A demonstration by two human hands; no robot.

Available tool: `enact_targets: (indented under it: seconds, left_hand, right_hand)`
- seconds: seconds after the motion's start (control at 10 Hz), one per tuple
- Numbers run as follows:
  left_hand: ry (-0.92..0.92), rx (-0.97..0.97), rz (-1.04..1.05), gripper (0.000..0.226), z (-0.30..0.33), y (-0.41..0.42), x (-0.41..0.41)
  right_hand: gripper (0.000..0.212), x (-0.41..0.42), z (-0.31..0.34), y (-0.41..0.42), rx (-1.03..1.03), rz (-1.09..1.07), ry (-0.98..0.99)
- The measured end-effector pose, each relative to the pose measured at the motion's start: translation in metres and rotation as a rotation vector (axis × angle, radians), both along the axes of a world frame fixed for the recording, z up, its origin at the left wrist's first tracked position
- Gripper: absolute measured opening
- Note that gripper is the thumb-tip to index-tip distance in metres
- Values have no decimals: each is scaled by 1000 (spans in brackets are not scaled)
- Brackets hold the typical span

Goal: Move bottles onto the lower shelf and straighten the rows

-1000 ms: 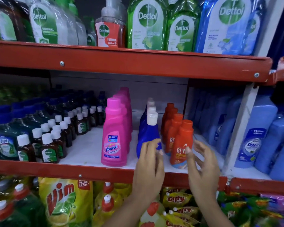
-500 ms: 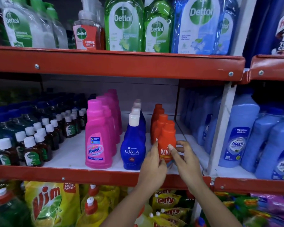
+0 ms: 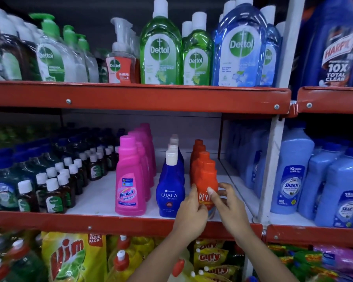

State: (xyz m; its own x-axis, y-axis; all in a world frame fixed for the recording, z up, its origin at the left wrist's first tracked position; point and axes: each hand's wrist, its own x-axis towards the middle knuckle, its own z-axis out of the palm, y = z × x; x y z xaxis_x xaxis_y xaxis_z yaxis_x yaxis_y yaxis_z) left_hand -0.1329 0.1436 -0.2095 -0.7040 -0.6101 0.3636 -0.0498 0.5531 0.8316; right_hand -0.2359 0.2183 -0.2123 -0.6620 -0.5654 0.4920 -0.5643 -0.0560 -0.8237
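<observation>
Head view is showing the front orange bottle [image 3: 206,181] standing at the lip of the middle shelf [image 3: 130,225], with both hands now closing on it. A second ago the left hand [image 3: 192,211] was lying on the blue Ujala bottle [image 3: 170,197] and the right hand [image 3: 228,202] was hanging open beside the orange row [image 3: 199,157]; since then the two have been coming together, so the left hand's fingers are pressing the orange bottle's left flank and the right hand's thumb is resting on its label, the other fingers curling behind. That is suggesting the blue row is finished with and the orange row is the one being squared up. Just left of the orange bottle the Ujala bottle is standing upright with its label forward, and further left the pink Vanish bottle [image 3: 130,180] is heading its own tidy file. Right of the orange bottle, a white upright [image 3: 273,159] is dividing off pale blue Shakti bottles [image 3: 291,180].
</observation>
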Motion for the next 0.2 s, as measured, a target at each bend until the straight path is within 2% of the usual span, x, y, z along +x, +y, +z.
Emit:
enact_targets:
  seconds: [0.1, 0.2]
  left_hand:
    - [116, -64, -23, 55, 18, 5, 13]
    - [336, -149, -11, 57, 49, 7, 25]
  right_hand:
    - [44, 21, 29, 13, -50, -44, 55]
    - [39, 55, 78, 37, -271, -78, 195]
